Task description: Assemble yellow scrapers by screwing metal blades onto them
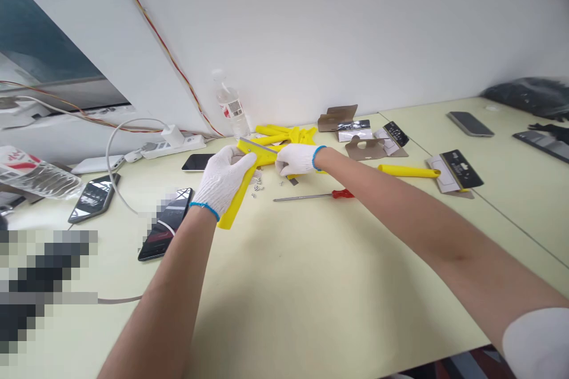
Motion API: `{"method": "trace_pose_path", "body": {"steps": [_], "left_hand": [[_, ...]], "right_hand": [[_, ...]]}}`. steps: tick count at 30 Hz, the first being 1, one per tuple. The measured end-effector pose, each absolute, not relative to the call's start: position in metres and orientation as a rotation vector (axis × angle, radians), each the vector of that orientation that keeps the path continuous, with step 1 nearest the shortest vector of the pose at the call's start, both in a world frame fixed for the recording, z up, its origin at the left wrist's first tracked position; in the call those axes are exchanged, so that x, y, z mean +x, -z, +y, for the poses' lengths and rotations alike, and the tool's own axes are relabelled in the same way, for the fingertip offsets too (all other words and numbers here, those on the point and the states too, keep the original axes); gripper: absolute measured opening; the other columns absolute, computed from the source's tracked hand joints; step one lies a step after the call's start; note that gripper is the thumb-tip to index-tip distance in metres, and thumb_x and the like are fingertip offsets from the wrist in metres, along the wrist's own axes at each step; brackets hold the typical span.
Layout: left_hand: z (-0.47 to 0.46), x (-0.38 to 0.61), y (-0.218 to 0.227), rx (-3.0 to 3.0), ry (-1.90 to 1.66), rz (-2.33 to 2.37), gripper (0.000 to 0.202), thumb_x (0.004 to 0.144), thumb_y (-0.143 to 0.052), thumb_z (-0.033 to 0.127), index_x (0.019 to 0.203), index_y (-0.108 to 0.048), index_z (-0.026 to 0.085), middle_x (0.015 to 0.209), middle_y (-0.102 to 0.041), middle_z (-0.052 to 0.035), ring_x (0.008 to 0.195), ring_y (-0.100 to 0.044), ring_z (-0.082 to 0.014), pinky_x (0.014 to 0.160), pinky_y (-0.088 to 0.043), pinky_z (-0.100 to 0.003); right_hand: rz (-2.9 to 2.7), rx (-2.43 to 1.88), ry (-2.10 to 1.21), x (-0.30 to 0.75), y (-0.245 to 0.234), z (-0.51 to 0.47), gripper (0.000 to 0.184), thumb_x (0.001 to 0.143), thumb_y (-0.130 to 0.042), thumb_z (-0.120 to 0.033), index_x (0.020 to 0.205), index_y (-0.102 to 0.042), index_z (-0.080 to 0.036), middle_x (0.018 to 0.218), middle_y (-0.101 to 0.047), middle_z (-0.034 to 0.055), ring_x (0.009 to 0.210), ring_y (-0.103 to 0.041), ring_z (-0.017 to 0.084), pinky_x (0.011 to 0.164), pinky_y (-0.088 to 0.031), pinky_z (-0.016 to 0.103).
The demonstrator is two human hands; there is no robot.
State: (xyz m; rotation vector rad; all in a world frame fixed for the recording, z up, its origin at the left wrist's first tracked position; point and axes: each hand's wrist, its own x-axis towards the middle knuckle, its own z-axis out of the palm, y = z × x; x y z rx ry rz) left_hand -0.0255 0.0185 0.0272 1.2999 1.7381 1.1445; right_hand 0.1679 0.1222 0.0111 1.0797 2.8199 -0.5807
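The left hand point(222, 180) closes around one yellow plastic bar point(233, 204) carrying one metal strip point(258, 145), and the right hand point(297, 160) pinches the bar's far end. Just below the grip lie tiny screws point(256, 188), too many to count, and one red-handled screwdriver point(333, 194). One loose yellow bar point(408, 171) lies right of the grip.

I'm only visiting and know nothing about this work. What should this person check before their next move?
Left hand grips the yellow plastic bar: ok.
Right hand is at the end of the metal strip on that bar: ok.
Small screws lie close to the hands: ok.
Red-handled screwdriver looks within reach, in neither hand: ok.
Metal strip firmly fastened to the bar: cannot tell.
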Motion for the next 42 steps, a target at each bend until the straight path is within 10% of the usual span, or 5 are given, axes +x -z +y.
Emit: {"method": "trace_pose_path", "body": {"steps": [8, 12, 16, 24, 42], "left_hand": [[0.015, -0.023, -0.028, 1.471, -1.075, 1.671, 0.03, 0.082, -0.076, 0.03, 0.11, -0.067, 0.021, 0.105, -0.081, -0.006, 0.088, -0.077, -0.021, 0.076, -0.063, -0.032], [0.012, -0.016, -0.017, 1.798, -1.087, 1.608, 0.031, 0.084, -0.077, 0.029, 0.113, -0.066, 0.025, 0.125, -0.074, -0.0046, 0.095, -0.073, -0.0198, 0.083, -0.062, -0.034], [0.012, -0.008, -0.004, 2.18, -1.121, 1.595, 0.025, 0.082, -0.072, 0.013, 0.104, -0.069, 0.026, 0.122, -0.067, -0.0058, 0.105, -0.068, -0.0219, 0.096, -0.058, -0.039], [0.013, 0.006, 0.005, 2.512, -1.042, 1.511, 0.021, 0.081, -0.067, 0.007, 0.083, -0.053, 0.024, 0.104, -0.061, -0.0072, 0.1, -0.061, -0.0245, 0.089, -0.056, -0.042], [-0.005, 0.014, -0.016, 2.517, -0.264, 1.888, 0.042, 0.107, -0.051, 0.042, 0.145, -0.056, 0.026, 0.118, -0.075, -0.0091, 0.105, -0.071, -0.0287, 0.079, -0.051, -0.034]], "right_hand": [[2.763, 1.814, 1.726, 0.198, -0.012, 0.075, 0.014, 0.094, -0.062, -0.031, 0.087, -0.065, -0.019, 0.088, -0.07, 0.0066, 0.08, -0.062, 0.018, 0.075, -0.052, 0.031], [2.066, 1.398, 2.941, 0.188, -0.007, 0.054, 0.019, 0.095, -0.068, -0.035, 0.106, -0.062, -0.021, 0.102, -0.074, 0.0093, 0.09, -0.069, 0.02, 0.083, -0.059, 0.035], [1.906, 1.131, 3.182, 0.188, -0.013, 0.05, 0.02, 0.099, -0.067, -0.037, 0.113, -0.062, -0.023, 0.103, -0.076, 0.007, 0.094, -0.071, 0.021, 0.087, -0.061, 0.037], [2.684, 1.627, 2.276, 0.193, -0.01, 0.037, 0.023, 0.093, -0.071, -0.04, 0.085, -0.063, -0.019, 0.081, -0.066, 0.0022, 0.073, -0.056, 0.014, 0.066, -0.047, 0.026], [3.136, 2.022, 1.029, 0.2, -0.021, 0.038, 0.019, 0.094, -0.058, -0.027, 0.08, -0.067, -0.018, 0.092, -0.076, 0.0038, 0.081, -0.063, 0.018, 0.078, -0.045, 0.031]]}}
